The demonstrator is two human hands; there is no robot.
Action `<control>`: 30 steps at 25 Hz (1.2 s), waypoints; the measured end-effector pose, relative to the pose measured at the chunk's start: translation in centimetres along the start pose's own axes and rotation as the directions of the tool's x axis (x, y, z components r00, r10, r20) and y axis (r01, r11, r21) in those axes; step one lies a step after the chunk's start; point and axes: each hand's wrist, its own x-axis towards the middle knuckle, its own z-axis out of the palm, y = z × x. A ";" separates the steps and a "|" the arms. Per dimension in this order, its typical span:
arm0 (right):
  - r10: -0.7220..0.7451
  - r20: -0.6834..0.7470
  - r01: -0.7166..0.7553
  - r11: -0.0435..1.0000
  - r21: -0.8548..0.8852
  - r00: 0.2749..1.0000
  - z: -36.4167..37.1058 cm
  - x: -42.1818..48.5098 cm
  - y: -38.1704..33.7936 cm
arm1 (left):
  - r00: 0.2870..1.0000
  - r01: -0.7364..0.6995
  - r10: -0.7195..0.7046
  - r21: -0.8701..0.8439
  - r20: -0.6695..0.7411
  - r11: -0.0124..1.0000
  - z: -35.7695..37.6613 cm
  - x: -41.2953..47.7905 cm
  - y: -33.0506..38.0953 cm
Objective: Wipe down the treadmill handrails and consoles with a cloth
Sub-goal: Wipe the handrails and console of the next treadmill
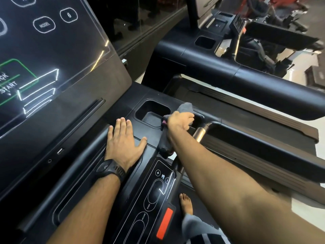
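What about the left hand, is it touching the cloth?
Apart. Head view shows the left hand flat on the console, bare plastic between its thumb and the cloth the right hand grips.

Pale floor (320, 147) shows at the right edge; a dark glass wall (140, 23) and 1 red gym machine (281, 3) stand behind.

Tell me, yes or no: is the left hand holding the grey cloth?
No, the left hand lies flat on the black plastic console deck, while the right hand grips the grey fabric cloth.
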 end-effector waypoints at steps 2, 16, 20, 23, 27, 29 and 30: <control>0.123 -0.103 -0.107 0.983 0.150 0.987 -0.5 0.7 -0.2 | 1.000 -0.001 0.001 0.000 0.006 1.000 -0.1 -0.1 0.1; -0.132 0.237 0.169 0.976 -0.141 0.962 -1.8 -4.5 2.9 | 1.000 0.006 -0.006 0.004 -0.005 1.000 -0.3 -0.1 0.5; -0.131 0.349 0.204 0.962 -0.180 0.928 -1.8 -5.4 3.7 | 1.000 0.011 -0.011 0.006 -0.008 1.000 -0.3 -0.2 0.4; -0.051 0.274 0.092 0.986 -0.140 0.960 -1.9 -4.6 2.6 | 1.000 0.001 -0.001 -0.009 -0.004 1.000 -0.3 -0.2 0.5; -0.109 0.338 0.182 0.965 -0.191 0.935 -2.0 -5.5 3.6 | 1.000 0.006 -0.006 -0.001 -0.022 1.000 -0.2 -0.1 0.3; -0.090 0.325 0.140 0.981 -0.134 0.941 -1.9 -5.1 3.9 | 1.000 0.000 -0.001 -0.008 -0.017 1.000 -0.2 0.0 0.3; -0.087 0.307 0.131 0.984 -0.124 0.948 -1.9 -4.9 3.9 | 1.000 0.001 -0.001 -0.010 -0.013 1.000 -0.2 -0.1 0.3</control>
